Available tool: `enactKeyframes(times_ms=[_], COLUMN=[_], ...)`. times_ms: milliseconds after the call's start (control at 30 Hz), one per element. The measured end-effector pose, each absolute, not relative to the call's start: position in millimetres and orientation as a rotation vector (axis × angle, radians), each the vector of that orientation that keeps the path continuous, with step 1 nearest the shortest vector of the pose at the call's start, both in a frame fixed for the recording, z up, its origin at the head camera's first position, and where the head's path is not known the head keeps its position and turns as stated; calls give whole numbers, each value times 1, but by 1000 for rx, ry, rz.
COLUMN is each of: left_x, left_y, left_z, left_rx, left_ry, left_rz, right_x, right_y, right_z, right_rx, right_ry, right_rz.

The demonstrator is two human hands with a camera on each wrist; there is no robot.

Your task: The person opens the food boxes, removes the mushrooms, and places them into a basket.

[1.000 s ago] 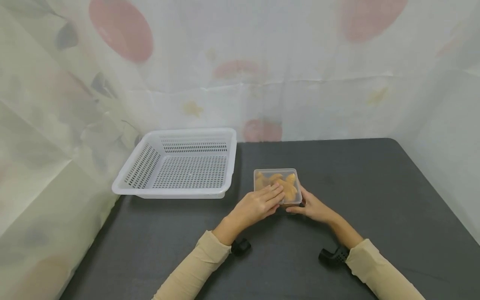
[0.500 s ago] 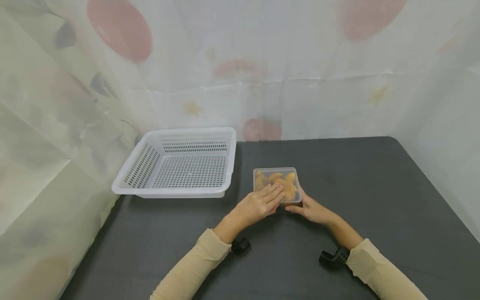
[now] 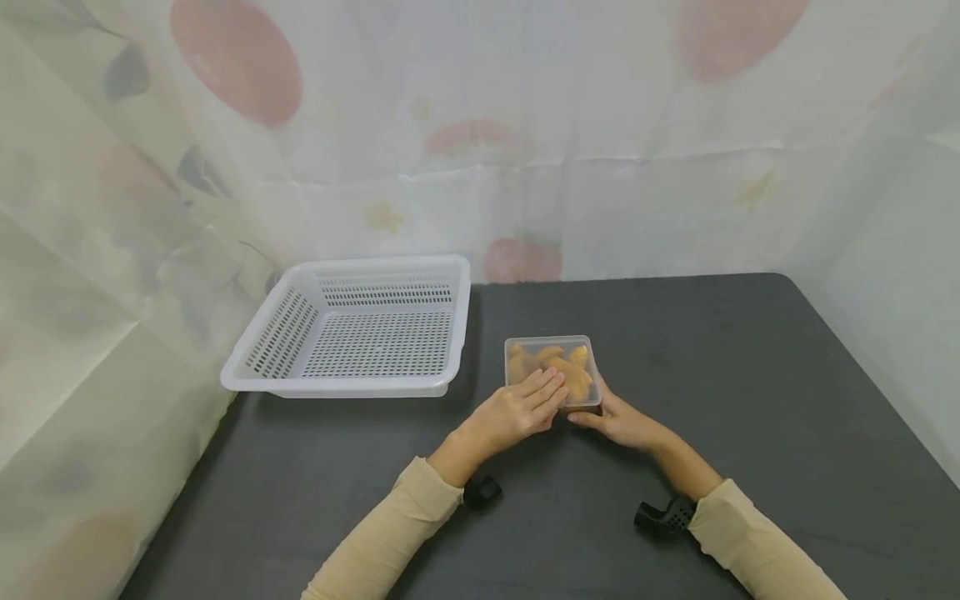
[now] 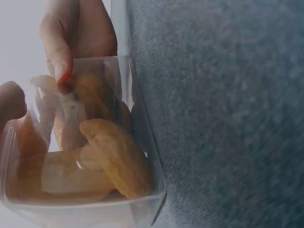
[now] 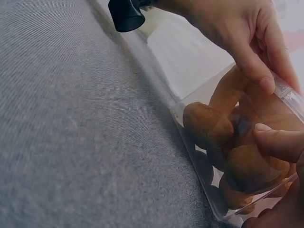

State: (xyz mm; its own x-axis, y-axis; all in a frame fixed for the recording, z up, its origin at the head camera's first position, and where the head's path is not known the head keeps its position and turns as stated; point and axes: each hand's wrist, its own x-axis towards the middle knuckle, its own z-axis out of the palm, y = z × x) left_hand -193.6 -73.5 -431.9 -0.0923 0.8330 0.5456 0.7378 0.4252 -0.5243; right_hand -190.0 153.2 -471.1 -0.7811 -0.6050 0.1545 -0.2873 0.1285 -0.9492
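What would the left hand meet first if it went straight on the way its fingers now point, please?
The clear container: the left hand points across its top and seems to touch it, so it would probably slide over it or push it; exact depth is hard to judge.

A white basket (image 3: 341,387) with lots of little holes sits at the back left of the table (image 3: 712,358). The table is dark grey and has a round back right corner. Behind it hangs a white sheet (image 3: 637,200) with pink shapes (image 3: 240,62) and yellow stars (image 3: 384,217). A pale green sheet (image 3: 75,375) on the left has blurry grey shapes (image 3: 126,73), maybe leaves.
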Motion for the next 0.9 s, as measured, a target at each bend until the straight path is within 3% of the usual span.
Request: enactKeyframes(times_ms=[900], left_x=[-196], left_y=[-73], left_z=[-428], left_rx=[-1388], left_ry=[-1745], left_rz=[144], right_x=[-186], right_y=[143], right_z=[-479], right_rx=[-902], right_ry=[2280], right_rz=[-1773])
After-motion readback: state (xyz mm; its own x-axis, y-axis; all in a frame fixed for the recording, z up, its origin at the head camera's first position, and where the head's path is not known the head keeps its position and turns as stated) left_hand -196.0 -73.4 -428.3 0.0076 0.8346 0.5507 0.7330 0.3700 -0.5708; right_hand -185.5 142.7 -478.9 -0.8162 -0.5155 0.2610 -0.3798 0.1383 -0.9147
